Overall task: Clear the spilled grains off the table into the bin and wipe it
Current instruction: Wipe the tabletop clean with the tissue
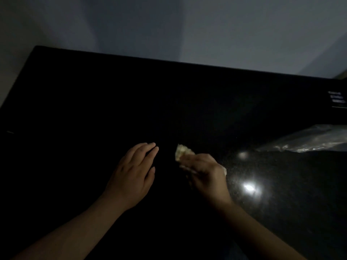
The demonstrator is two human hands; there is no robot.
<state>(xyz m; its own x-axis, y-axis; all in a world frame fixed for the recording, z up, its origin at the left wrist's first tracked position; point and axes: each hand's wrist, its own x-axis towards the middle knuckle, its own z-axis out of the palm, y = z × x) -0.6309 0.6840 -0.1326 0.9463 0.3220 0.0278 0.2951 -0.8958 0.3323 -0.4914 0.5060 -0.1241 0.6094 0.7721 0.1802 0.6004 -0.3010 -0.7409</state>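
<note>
Left hand (134,173) flat, fingers spread; right hand (203,170) clutches pale cloth (183,151) on dark table (93,100); best wiped toward the cupped palm

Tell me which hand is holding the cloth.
The right hand, closed around a pale crumpled cloth. The left hand is open, empty, fingers extended over the dark table.

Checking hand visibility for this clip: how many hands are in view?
2. The left hand lies flat on the dark table; the right hand, beside it, holds a pale cloth.
</note>
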